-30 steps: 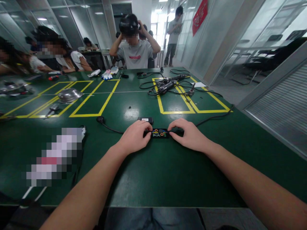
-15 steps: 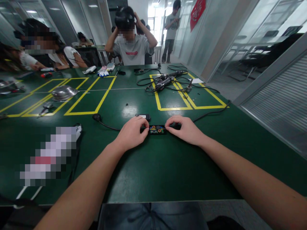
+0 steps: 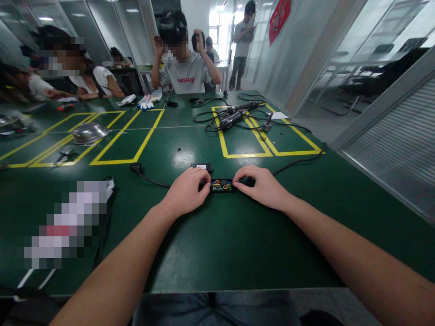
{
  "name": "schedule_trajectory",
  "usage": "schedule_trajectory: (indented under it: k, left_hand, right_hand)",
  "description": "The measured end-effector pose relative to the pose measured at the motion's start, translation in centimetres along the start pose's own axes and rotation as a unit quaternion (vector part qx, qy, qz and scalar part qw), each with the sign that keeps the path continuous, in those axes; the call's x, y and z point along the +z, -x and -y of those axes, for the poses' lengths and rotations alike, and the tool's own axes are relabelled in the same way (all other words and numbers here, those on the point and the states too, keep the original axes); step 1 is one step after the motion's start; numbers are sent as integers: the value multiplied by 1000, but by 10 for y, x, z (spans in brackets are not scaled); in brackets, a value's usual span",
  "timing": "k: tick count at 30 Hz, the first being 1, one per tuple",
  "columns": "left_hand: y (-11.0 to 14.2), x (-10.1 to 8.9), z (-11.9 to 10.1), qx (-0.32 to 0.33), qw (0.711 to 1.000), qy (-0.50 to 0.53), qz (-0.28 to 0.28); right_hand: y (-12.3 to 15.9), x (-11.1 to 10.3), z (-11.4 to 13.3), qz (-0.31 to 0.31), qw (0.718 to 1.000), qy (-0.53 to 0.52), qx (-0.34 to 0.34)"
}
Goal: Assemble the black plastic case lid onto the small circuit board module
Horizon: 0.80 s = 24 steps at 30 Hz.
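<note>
Between my hands, an opened black power adapter (image 3: pixel 221 186) shows a circuit board with copper-coloured rings and small coloured parts. My left hand (image 3: pixel 190 186) pinches its left end with thumb and fingers. At the opposite end, the fingertips of my right hand (image 3: pixel 260 183) are pinched together; whether they grip the casing or a wire there is too small to tell. A lead with a black plug (image 3: pixel 136 168) runs in under my left hand. Just behind sits a ribbed black cover (image 3: pixel 201 167) with a white label, partly hidden by my left fingers.
A black cable (image 3: pixel 299 159) trails off to the right on the green table (image 3: pixel 217 249). Tangled dark tools with cords (image 3: pixel 234 117) lie inside yellow tape at the back right. A metal bowl (image 3: pixel 91 132) is at left, near a blurred pale package (image 3: pixel 73 217). Several people are beyond.
Both my hands stay at the adapter's ends, with barely any shift. Across the table, a person's hands have come away from the headgear.
</note>
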State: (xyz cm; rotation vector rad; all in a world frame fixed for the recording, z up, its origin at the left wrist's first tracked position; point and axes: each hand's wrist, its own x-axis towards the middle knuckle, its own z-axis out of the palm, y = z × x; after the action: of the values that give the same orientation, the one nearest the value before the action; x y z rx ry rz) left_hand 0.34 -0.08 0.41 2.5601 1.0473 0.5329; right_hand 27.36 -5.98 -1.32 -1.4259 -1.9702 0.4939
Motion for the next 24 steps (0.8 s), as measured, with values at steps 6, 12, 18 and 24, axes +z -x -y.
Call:
schedule_trajectory:
  k: [6, 12, 18, 24]
  left_hand:
    - [0, 0, 1, 2, 1000, -2, -2]
    - [0, 0, 0, -3, 1000, -4, 4]
    - [0, -1, -1, -11, 1000, -1, 11]
    - [-1, 0, -1, -10, 1000, 0, 10]
  right_hand:
    - [0, 0, 0, -1, 1000, 15, -14]
    - [0, 0, 1, -5, 999, 30, -28]
    - [0, -1, 1, -3, 999, 31, -30]
    - [1, -1, 1, -4, 999, 29, -27]
